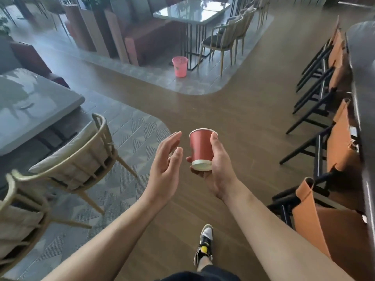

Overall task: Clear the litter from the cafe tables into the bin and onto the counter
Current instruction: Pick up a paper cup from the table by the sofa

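Observation:
A red paper cup (pixel 200 149) with a white rim and base is held over the wooden floor, tilted so its base faces me. My right hand (pixel 218 171) grips it, thumb along the right side and fingers curled under the base. My left hand (pixel 167 165) hovers just left of the cup with straight fingers, palm toward it, touching nothing. A pink plastic bin (pixel 180 66) stands on the floor farther ahead, beside a table leg. The dark counter (pixel 363 98) runs along the right edge.
A grey table (pixel 30 110) with beige chairs (pixel 81 157) is on my left. Orange-backed stools (pixel 343 142) line the counter on the right. A glass-topped table (pixel 192 11) with chairs stands behind the bin. My shoe (pixel 205 244) is on the wooden aisle between them.

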A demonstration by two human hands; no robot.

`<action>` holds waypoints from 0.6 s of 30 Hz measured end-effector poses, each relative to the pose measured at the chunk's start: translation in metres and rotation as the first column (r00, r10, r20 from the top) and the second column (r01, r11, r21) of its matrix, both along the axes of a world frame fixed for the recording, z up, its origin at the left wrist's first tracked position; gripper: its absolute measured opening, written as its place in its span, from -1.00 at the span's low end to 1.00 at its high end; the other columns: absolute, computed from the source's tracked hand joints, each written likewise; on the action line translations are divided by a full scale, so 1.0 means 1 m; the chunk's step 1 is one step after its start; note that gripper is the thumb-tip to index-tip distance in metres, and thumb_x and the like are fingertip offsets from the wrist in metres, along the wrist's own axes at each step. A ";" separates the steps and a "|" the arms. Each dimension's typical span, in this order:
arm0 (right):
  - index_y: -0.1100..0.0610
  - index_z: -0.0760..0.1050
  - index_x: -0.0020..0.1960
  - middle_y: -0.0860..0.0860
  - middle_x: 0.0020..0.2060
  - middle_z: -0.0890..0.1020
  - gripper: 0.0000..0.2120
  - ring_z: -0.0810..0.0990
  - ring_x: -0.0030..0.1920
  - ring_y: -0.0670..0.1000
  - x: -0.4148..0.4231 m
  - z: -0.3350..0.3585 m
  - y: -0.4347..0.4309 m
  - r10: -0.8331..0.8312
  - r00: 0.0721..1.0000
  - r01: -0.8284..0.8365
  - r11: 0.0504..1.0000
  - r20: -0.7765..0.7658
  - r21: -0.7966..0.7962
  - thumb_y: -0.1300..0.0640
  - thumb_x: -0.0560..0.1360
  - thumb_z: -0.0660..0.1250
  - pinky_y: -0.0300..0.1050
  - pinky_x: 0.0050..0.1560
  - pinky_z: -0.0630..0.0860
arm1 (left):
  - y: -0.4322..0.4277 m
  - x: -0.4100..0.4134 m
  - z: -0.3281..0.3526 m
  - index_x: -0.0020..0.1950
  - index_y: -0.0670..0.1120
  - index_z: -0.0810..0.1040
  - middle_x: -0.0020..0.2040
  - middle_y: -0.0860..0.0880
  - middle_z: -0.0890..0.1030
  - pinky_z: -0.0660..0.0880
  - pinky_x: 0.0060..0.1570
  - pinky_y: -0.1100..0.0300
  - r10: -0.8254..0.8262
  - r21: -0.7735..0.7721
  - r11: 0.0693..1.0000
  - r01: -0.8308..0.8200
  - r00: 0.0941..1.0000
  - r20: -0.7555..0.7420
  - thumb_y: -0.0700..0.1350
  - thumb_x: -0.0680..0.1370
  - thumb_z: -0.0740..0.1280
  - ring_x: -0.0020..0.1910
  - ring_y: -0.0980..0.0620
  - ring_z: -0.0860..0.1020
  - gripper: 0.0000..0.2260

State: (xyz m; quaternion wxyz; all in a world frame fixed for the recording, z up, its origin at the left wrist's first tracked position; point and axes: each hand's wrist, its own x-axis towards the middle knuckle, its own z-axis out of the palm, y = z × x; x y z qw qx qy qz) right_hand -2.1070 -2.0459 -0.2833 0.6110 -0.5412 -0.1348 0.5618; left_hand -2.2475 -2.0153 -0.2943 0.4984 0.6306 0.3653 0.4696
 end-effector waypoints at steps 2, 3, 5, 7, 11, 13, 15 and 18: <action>0.06 0.50 0.38 0.11 0.04 0.69 -0.46 0.74 -0.19 0.13 0.033 0.006 0.043 0.021 1.000 -0.021 1.000 -0.015 -0.004 -0.34 0.67 0.19 -0.09 -0.32 0.62 | 0.040 0.030 0.006 0.46 0.12 0.49 0.48 0.06 0.52 0.40 0.52 -0.19 0.013 -0.022 1.000 -0.013 1.000 0.002 0.17 0.63 0.22 0.52 0.06 0.46 -0.59; 0.05 0.50 0.38 0.10 0.02 0.70 -0.46 0.74 -0.19 0.14 0.050 0.009 0.065 0.027 1.000 -0.027 1.000 -0.013 0.009 -0.35 0.66 0.19 -0.08 -0.32 0.63 | 0.061 0.045 0.009 0.47 0.11 0.49 0.48 0.05 0.52 0.39 0.53 -0.19 0.017 -0.020 1.000 -0.017 1.000 0.010 0.15 0.64 0.22 0.52 0.06 0.45 -0.60; 0.03 0.50 0.39 0.10 0.05 0.69 -0.46 0.74 -0.15 0.14 0.079 0.017 0.108 0.041 0.999 -0.041 0.999 0.017 0.021 -0.36 0.66 0.17 -0.06 -0.30 0.63 | 0.101 0.074 0.017 0.50 0.03 0.48 0.49 0.02 0.51 0.38 0.54 -0.18 0.033 -0.018 0.999 -0.032 0.999 0.028 0.07 0.68 0.22 0.53 0.04 0.45 -0.60; 0.04 0.48 0.41 0.11 0.09 0.68 -0.44 0.74 -0.11 0.14 0.103 0.024 0.144 0.057 0.998 -0.057 0.998 0.027 0.005 -0.36 0.67 0.16 -0.06 -0.30 0.63 | 0.134 0.098 0.024 0.52 -0.05 0.47 0.49 0.00 0.51 0.39 0.53 -0.17 0.052 -0.033 0.998 -0.050 0.998 0.033 0.02 0.67 0.20 0.52 0.06 0.45 -0.58; 0.06 0.49 0.41 0.11 0.09 0.68 -0.44 0.73 -0.17 0.13 0.144 0.030 0.211 0.072 0.997 -0.072 0.997 0.016 0.026 -0.35 0.67 0.17 -0.06 -0.31 0.64 | 0.197 0.140 0.027 0.53 -0.09 0.46 0.49 0.01 0.51 0.39 0.53 -0.16 0.067 -0.031 0.997 -0.066 0.997 0.045 0.01 0.67 0.19 0.51 0.09 0.46 -0.56; 0.06 0.48 0.41 0.10 0.08 0.68 -0.45 0.74 -0.20 0.12 0.163 0.029 0.247 0.080 0.996 -0.081 0.996 0.025 0.035 -0.34 0.67 0.17 -0.06 -0.31 0.63 | 0.232 0.158 0.025 0.53 -0.10 0.46 0.49 -0.01 0.51 0.39 0.53 -0.18 0.072 -0.023 0.997 -0.071 0.996 0.053 0.00 0.67 0.19 0.52 0.07 0.45 -0.56; 0.06 0.47 0.42 0.10 0.08 0.67 -0.45 0.74 -0.19 0.12 0.178 0.026 0.285 0.091 0.995 -0.092 0.995 0.026 0.036 -0.33 0.68 0.16 -0.06 -0.31 0.63 | 0.271 0.174 0.022 0.52 -0.10 0.46 0.50 -0.02 0.50 0.39 0.52 -0.19 0.070 -0.028 0.997 -0.068 0.996 0.060 0.00 0.66 0.19 0.52 0.04 0.45 -0.56; 0.08 0.48 0.43 0.12 0.10 0.67 -0.42 0.74 -0.16 0.12 0.197 0.018 0.349 0.112 0.993 -0.113 0.993 0.038 0.033 -0.35 0.67 0.16 -0.05 -0.29 0.63 | 0.335 0.194 0.015 0.52 -0.10 0.46 0.49 -0.02 0.51 0.39 0.53 -0.19 0.076 -0.019 0.997 -0.075 0.995 0.064 -0.01 0.66 0.19 0.52 0.04 0.46 -0.56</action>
